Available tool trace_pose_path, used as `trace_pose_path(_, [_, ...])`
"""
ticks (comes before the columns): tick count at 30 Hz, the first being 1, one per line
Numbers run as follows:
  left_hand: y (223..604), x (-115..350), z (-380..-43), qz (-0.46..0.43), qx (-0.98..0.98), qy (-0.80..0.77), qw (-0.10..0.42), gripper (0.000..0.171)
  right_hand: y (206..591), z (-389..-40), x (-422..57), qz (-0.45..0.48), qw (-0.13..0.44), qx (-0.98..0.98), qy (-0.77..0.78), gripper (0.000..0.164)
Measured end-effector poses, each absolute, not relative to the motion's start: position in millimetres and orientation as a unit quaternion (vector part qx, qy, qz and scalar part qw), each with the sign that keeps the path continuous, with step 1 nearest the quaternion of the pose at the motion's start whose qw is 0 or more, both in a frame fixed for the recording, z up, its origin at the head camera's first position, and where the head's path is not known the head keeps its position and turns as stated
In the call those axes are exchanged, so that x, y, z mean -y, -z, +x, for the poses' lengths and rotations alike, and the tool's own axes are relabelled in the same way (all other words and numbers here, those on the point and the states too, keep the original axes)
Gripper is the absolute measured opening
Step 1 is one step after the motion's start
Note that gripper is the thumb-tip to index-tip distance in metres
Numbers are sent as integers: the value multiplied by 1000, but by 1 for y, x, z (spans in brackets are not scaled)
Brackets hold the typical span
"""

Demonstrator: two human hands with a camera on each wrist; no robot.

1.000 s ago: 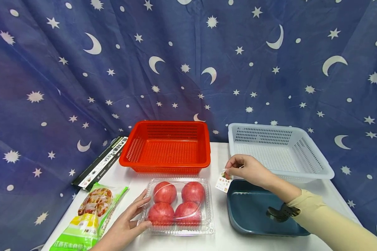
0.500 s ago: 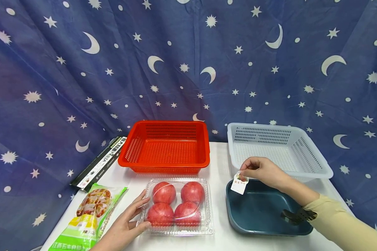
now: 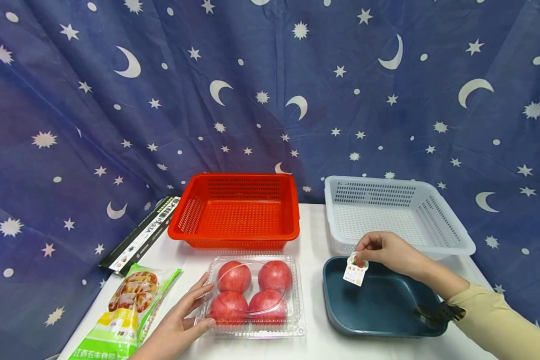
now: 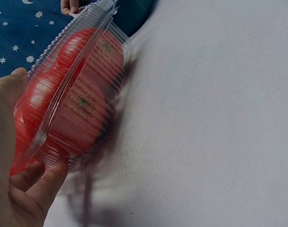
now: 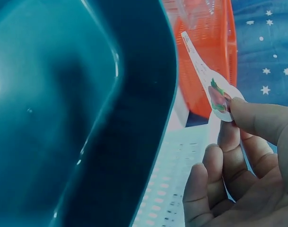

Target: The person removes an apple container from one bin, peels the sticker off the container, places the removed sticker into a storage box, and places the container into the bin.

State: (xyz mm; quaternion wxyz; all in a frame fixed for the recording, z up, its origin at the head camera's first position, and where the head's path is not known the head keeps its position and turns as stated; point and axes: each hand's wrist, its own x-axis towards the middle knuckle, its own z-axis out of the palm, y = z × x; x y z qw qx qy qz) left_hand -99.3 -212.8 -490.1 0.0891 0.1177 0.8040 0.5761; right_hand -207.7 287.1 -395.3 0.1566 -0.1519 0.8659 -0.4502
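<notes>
White paper, or perhaps thin card, makes the small label with printed red and green fruit (image 3: 356, 270), which the right hand (image 3: 389, 252) pinches by its rounded top edge between thumb and finger. This grip is closed on the label only, and in the right wrist view the other fingers are loosely bent and hold nothing. In the head view the label appears over the far left corner of the dark teal rectangular basin (image 3: 382, 305); how high above it, I cannot tell.

I judge the label to be almost weightless and easy to crease, so a light pinch at the edge should suffice (if its back is sticky, which I cannot see, it could cling to the fingertips).

The left hand (image 3: 177, 315) is spread, its fingers resting against the left side of the clear ribbed plastic box (image 3: 300, 305), without closing around it. Inside sit four round red fruits (image 3: 268, 306). This box will probably be rather heavy, slippery, and soft in its walls; it would be safer to support it from below on two sides than to lift it by the thin rim.
</notes>
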Motion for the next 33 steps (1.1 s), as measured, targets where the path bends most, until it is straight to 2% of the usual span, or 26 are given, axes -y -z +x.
trace_pose_path(15, [489, 212, -99, 114, -806, -574, 90, 65, 416, -202, -294, -168, 238, -831, 474, 12])
trace_pose_path(23, [489, 212, -99, 108, -808, -572, 92, 65, 426, -200, -293, -180, 241, -840, 452, 4])
trace_pose_path(33, [489, 213, -99, 105, -808, -572, 94, 66, 433, -198, -290, -185, 236, -857, 419, 5])
